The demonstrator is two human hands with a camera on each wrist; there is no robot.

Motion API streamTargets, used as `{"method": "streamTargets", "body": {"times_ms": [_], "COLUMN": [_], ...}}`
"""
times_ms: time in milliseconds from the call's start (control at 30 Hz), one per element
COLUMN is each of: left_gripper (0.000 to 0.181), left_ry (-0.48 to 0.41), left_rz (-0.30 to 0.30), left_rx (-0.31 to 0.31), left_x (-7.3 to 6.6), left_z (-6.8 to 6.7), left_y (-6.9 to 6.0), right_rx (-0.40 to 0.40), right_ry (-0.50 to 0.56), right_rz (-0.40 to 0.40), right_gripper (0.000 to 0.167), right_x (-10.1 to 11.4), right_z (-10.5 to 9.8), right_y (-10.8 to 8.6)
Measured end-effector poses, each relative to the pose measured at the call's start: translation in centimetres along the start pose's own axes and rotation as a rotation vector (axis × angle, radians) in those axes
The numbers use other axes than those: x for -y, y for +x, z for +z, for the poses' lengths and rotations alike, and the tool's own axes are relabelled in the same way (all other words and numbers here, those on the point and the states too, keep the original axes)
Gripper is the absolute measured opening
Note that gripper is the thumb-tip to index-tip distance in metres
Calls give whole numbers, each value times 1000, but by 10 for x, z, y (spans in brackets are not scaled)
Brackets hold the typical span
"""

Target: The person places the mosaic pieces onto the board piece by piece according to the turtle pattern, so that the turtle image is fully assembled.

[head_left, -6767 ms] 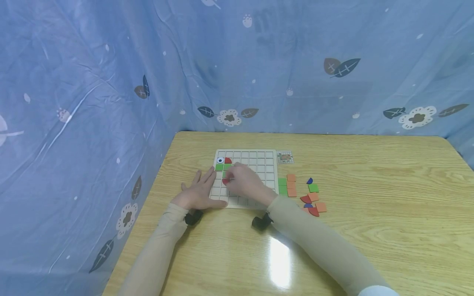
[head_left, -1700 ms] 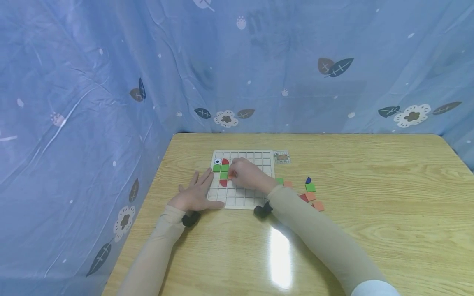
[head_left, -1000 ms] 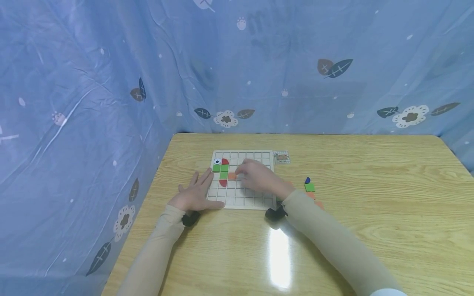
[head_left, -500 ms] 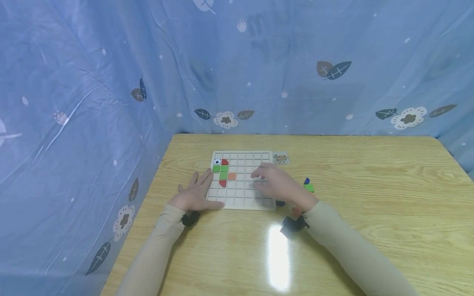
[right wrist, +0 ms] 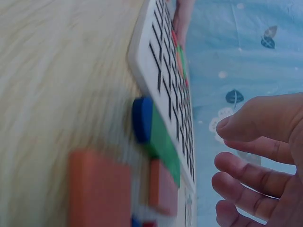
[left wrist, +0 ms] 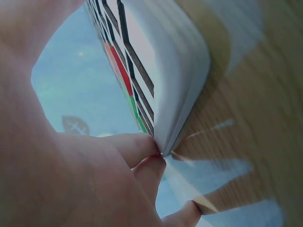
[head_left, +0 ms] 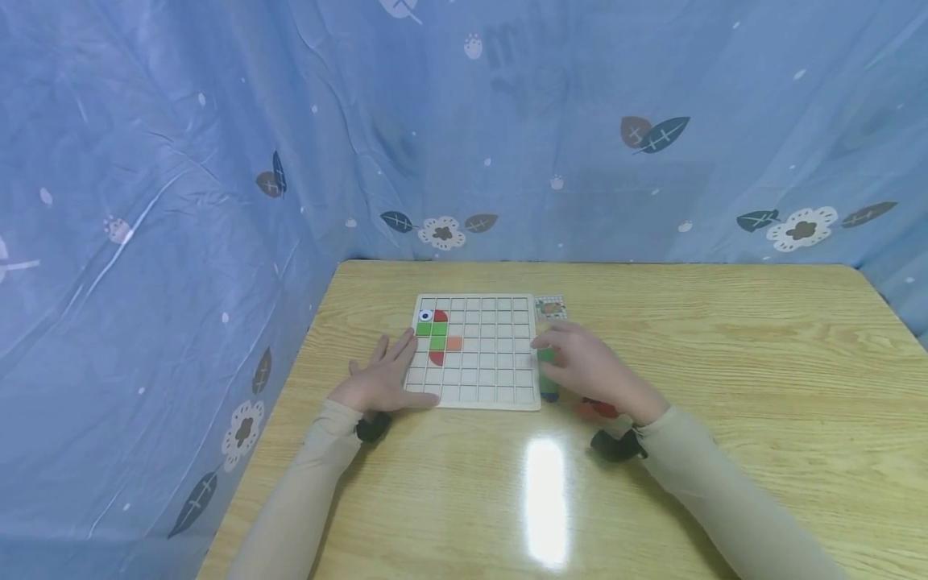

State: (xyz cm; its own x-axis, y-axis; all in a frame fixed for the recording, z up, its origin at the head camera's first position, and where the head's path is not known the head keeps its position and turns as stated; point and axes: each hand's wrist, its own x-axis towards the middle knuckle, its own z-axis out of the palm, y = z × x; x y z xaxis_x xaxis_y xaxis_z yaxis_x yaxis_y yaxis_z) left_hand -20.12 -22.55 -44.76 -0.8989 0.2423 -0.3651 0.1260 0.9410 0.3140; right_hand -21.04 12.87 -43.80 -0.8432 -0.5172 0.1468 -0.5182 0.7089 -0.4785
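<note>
My left hand [head_left: 380, 385] lies spread at the left edge of the white gridded board [head_left: 482, 396], its fingertips touching the rim in the left wrist view. On the board's left side are an eye tile [head_left: 425, 316], green squares [head_left: 438, 343], an orange square [head_left: 453, 344] and red quarter-round pieces [head_left: 437, 358]. My right hand [head_left: 590, 366] hovers just past the right edge, fingers apart and holding nothing. Below it lie green pieces [right wrist: 164, 146], a blue piece [right wrist: 142, 120] and orange pieces [right wrist: 100, 189], partly hidden by the hand in the head view.
A small printed card [head_left: 551, 308] lies against the board's upper right corner. Red pieces [head_left: 602, 408] lie near my right wrist. A blue patterned curtain [head_left: 536, 145] hangs behind and to the left of the wooden table [head_left: 761, 362].
My right hand let go of the orange square, which stays on the board, and moved right to above the loose pieces. My left hand has stayed at the board's edge.
</note>
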Motion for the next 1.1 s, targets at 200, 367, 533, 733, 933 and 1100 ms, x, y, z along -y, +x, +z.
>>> {"method": "streamTargets", "body": {"times_ms": [200, 367, 533, 733, 933, 1100], "left_gripper": [123, 124, 123, 123, 123, 122], "left_ry": [-12, -15, -5, 8, 10, 6], "left_rz": [11, 11, 9, 13, 13, 12], "left_rx": [-2, -3, 0, -2, -2, 1], "left_x": [1, 1, 1, 2, 1, 0], "left_z": [0, 0, 1, 1, 0, 0], "left_y": [0, 0, 0, 0, 0, 0], "right_rx": [-6, -4, 38, 43, 32, 19], "right_ry": [-23, -47, -35, -39, -44, -62], "right_rz": [6, -6, -5, -44, -44, -52], "right_gripper": [35, 27, 18, 17, 19, 21], "right_x": [-10, -14, -16, -18, -22, -25], "right_z": [-2, -2, -1, 3, 4, 5], "right_y": [-13, -20, -24, -25, -25, -25]}}
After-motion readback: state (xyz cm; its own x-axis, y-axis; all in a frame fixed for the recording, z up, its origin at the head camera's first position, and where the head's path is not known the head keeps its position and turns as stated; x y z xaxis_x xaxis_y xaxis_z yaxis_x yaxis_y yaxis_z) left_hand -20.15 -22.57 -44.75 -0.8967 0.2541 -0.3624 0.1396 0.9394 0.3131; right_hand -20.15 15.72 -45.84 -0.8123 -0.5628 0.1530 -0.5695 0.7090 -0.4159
